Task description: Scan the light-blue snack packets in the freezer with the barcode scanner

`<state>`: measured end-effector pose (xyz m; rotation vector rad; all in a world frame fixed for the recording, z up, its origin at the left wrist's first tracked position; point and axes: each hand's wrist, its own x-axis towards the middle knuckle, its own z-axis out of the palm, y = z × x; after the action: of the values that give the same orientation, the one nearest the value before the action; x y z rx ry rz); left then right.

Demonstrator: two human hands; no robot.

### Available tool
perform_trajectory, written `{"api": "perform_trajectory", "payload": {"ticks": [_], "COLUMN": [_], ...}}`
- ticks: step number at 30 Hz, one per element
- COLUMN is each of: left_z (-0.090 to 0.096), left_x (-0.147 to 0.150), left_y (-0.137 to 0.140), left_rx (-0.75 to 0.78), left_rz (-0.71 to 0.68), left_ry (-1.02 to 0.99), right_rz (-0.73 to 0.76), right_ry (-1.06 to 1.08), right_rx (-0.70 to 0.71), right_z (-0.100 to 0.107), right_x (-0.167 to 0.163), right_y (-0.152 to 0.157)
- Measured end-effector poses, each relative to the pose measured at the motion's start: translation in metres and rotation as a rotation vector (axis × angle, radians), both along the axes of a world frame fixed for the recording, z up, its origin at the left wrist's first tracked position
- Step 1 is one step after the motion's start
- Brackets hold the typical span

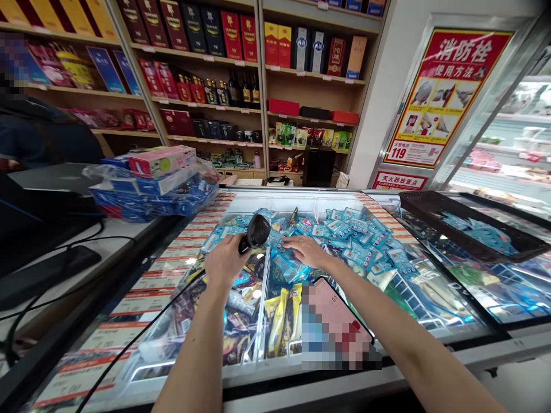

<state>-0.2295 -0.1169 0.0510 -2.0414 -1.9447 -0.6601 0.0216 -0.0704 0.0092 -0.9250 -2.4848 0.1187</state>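
Note:
My left hand is closed round the handle of a black corded barcode scanner, its head turned toward the packets. My right hand rests palm down on the small blue packets, fingers stretched toward the scanner; whether a packet is pinched under them is hard to see. Many more blue packets lie spread in a loose heap to the right of that hand. Below my right forearm a phone lies with its screen lit, partly blurred.
A chest freezer holds wrapped ice creams in wire baskets. The scanner's cable runs along its left side, over price labels. Boxes in plastic stand at left, a brown tray with blue packets at right. A person is at far left.

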Motion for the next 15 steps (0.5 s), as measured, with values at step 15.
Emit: {"api": "perform_trajectory", "payload": {"ticks": [15], "left_z": [-0.004], "left_x": [0.007], "left_y": [-0.002], "left_rx": [0.035], "left_rz": [-0.094], "left_ry": [0.068], "right_rz": [-0.461], "right_ry": [0.079], "right_rx": [-0.053], "right_z": [0.000], "right_x": [-0.014], "right_y": [0.004]}}
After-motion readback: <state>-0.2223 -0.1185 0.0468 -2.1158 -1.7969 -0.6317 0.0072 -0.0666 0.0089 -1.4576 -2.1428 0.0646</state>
